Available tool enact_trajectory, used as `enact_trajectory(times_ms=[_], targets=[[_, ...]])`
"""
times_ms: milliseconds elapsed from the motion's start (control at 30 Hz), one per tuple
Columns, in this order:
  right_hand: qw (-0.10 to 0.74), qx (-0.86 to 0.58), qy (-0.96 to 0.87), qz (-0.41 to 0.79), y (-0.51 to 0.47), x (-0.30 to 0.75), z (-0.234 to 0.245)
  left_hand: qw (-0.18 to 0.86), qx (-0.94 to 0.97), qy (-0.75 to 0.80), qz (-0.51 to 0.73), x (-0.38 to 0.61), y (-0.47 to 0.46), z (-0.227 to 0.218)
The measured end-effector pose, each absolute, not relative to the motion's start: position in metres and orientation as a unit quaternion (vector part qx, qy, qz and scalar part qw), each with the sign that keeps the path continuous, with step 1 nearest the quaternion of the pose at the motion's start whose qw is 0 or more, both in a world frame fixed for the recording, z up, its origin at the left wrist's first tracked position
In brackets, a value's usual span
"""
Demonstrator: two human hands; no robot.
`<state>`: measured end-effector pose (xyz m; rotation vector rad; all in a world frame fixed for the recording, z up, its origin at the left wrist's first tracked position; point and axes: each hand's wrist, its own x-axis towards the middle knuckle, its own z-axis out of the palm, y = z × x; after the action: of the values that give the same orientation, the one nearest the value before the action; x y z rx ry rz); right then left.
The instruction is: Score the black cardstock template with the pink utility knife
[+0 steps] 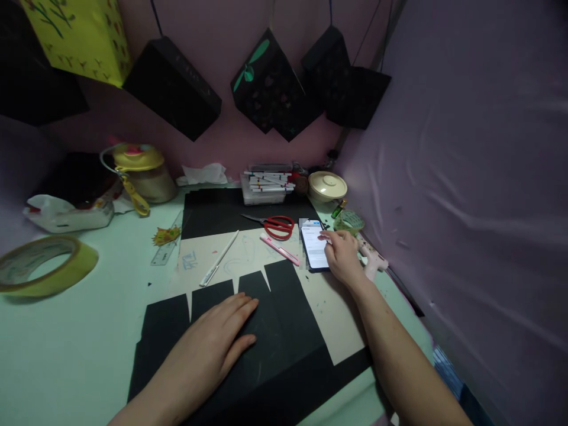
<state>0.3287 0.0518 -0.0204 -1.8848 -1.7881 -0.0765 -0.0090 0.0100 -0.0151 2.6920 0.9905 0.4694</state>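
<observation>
My left hand (pixel 224 331) rests palm down on a black cut cardstock sheet (pixel 284 319), its fingers stretched out and thumb apart. Narrow V-shaped slits run into the sheet's far edge. At the right, my right hand (pixel 344 254) is over a lit smartphone (pixel 314 248), a fingertip at the screen and the other fingers partly curled; it grips nothing. Left of the phone lie a pink utility knife (pixel 279 249), red-handled scissors (pixel 278 227) and a white pen (pixel 219 258). Beneath them is a pale sheet (pixel 248 260) with blue marks.
A yellow tape roll (pixel 84 260) stands at the left, near a clear ruler (pixel 166 251). Behind are a yellow-lidded jar (pixel 148 171), a box of markers (pixel 268 183) and a lidded bowl (pixel 327 186). A glue gun (pixel 373 260) lies right of the phone. Black boxes (pixel 177 89) hang above.
</observation>
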Motion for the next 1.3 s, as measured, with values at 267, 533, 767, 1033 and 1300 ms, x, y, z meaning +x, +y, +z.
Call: enact_trajectory(times_ms=[267, 533, 767, 1033, 1300], targets=[[0.274, -0.699, -0.66, -0.032, 0.0512, 0.3276, -0.0195, 0.091, 0.925, 0.328, 0.17, -0.009, 0.0111, -0.0156], [0.284, -0.701, -0.653, -0.041, 0.0498, 0.3281, -0.0196, 0.083, 0.927, 0.329, 0.159, -0.0084, 0.0114, -0.0135], [0.282, -0.706, -0.649, -0.043, 0.0498, 0.329, -0.02, 0.077, 0.93, 0.326, 0.153, -0.0085, 0.0114, -0.012], [0.281, -0.703, -0.653, -0.03, 0.0479, 0.3269, -0.0163, 0.078, 0.931, 0.33, 0.138, -0.0088, 0.0111, -0.0118], [0.283, -0.7, -0.656, -0.021, 0.0481, 0.3269, -0.0173, 0.079, 0.93, 0.327, 0.152, -0.0079, 0.0113, -0.0113]])
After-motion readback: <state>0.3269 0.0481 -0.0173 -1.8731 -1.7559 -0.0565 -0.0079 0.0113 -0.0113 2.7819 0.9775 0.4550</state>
